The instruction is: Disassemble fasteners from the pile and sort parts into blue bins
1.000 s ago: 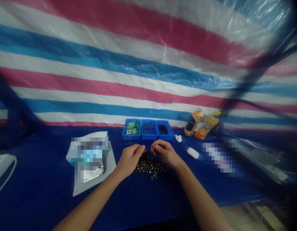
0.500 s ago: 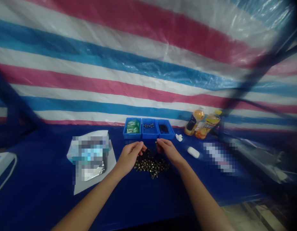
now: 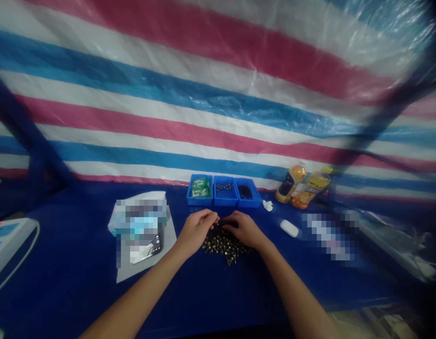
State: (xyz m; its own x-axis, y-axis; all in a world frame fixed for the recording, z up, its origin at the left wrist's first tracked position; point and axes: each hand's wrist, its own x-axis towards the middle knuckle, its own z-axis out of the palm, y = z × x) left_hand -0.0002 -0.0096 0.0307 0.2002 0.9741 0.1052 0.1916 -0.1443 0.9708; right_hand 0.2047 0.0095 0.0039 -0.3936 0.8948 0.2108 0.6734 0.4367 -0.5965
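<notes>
A pile of small brass-and-silver metal fittings [image 3: 226,250], like short screws, lies on the blue tabletop with darker pieces at its far side. At the pile's left edge is my left hand [image 3: 198,230], thumb and fingers pinched together; whatever is between them is too small to make out. My right hand [image 3: 246,229] rests low over the far right part of the pile, its fingers curled down among the dark pieces. Its fingertips are partly hidden, and I cannot make out what they hold.
Behind the pile stand a blue bin of green packets [image 3: 200,189], a bin with some metal fittings [image 3: 225,190] and a bin of black pieces [image 3: 246,193]. Rightward are crumpled tissue [image 3: 267,205], a white case [image 3: 289,228] and two bottles [image 3: 311,188]. A bag on paper [image 3: 147,278] lies left.
My right hand has come down and leftward onto the pile, closer to my left hand. My left hand stays beside the pile, still pinched. The whole view has shifted slightly.
</notes>
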